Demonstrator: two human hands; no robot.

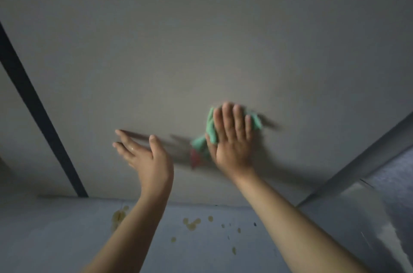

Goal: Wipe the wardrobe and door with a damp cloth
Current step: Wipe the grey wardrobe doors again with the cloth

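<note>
2 bare hands are raised in front of a large pale panel (201, 49), perhaps the wardrobe side or the door; the dim, blurred view does not let me tell which. The right hand (232, 138) lies flat with straight fingers and presses a green cloth (211, 129) against the panel. The cloth sticks out to the left of the palm and beyond the little finger, with a reddish part hanging below. The left hand (143, 156) is left of the cloth, apart from it, fingers relaxed and spread, holding nothing. Below both wrists is a grey floor (67, 239) with yellowish spots (192, 223).
</note>
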